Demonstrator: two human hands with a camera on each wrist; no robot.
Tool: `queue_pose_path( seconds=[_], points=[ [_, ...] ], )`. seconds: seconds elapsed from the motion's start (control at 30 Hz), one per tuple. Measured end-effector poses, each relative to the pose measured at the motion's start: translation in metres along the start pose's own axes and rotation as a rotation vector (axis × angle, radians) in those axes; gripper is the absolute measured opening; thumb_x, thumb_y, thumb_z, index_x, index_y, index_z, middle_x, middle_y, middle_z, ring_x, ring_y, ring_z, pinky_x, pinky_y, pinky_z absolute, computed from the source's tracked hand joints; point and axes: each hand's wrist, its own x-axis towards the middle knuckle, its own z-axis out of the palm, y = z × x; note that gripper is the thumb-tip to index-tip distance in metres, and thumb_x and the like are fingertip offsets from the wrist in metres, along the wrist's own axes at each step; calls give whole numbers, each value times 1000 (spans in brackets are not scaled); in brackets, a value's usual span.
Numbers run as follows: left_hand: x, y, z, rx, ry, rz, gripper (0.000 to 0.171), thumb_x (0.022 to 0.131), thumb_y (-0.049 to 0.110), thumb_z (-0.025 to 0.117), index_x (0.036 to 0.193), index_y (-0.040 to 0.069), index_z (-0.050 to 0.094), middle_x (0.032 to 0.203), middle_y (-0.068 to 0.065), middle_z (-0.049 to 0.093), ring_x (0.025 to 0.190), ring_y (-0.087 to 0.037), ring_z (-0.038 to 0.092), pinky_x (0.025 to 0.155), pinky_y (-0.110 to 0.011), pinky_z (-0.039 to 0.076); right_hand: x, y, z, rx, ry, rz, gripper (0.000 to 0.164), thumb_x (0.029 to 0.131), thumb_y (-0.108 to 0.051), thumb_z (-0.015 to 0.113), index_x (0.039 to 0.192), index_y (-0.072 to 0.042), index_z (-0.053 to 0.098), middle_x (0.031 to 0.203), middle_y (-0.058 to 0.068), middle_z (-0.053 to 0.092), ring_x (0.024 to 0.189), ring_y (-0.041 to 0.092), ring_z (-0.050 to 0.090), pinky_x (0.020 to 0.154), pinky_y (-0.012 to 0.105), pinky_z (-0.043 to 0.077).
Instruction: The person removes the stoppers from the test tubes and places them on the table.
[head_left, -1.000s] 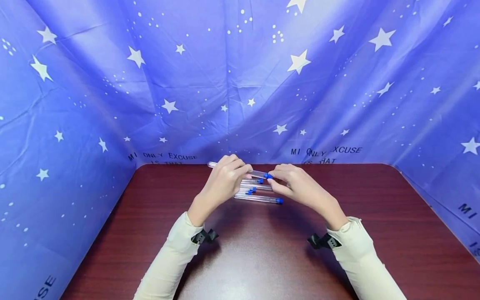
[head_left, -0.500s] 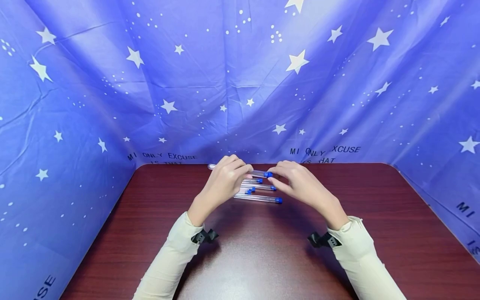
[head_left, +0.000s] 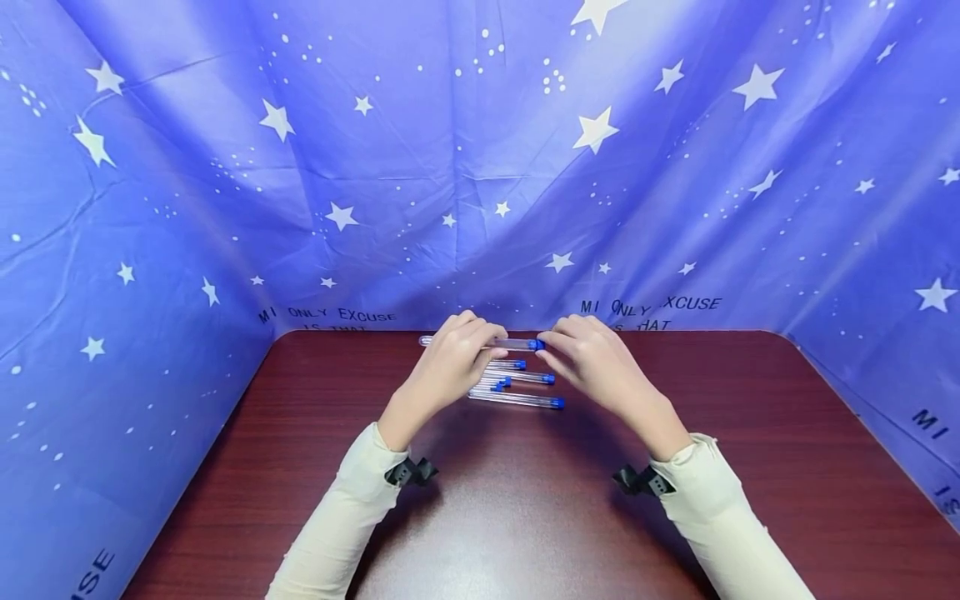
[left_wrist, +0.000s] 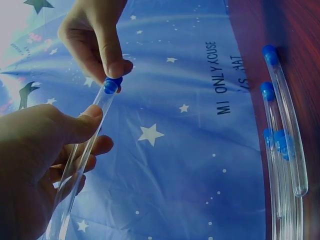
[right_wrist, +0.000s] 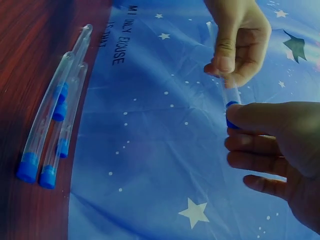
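Note:
A clear test tube with a blue cap is held above the table, lying nearly level in the head view. My left hand grips its clear body between thumb and fingers, the rounded end sticking out to the left. At the other end, my right hand pinches the blue cap between thumb and forefinger, as the right wrist view shows. The cap sits in the tube's mouth. Below the hands, several more clear test tubes with blue caps lie in a loose group on the table, partly hidden by my left hand.
The dark red wooden table reaches to a blue star-patterned curtain along its back and sides. Each wrist bears a small black camera on a strap over a pale sleeve.
The held tube has levelled out, its capped end rising slightly. My right hand has shifted up a little along with it. The tubes on the table stay put.

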Motion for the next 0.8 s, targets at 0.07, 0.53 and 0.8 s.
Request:
queue_pose_path(
  seconds=[0.07,0.53,0.8],
  points=[
    [1,0,0,1,-14,-1,12,92,15,74,101,7,71,88,-2,73,78,-18,55,71,-31,44,0,1,0,-12,26,-26,15,84,-11,80,94,-1,76,82,7,66,77,26,60,76,42,51],
    [5,0,1,71,-163,-6,9,98,18,67,100,10,68,86,0,70,79,-19,56,71,-32,44,-3,10,5,-110,59,-173,15,84,-7,75,95,1,70,83,9,64,76,27,59,72,39,49],
    [3,2,5,103,-244,3,14,104,22,57,102,10,64,89,0,68,83,-19,57,74,-32,44,-9,16,12,-189,49,-268,15,89,-14,67,97,0,66,84,9,63,80,28,61,77,40,50]
  ],
)
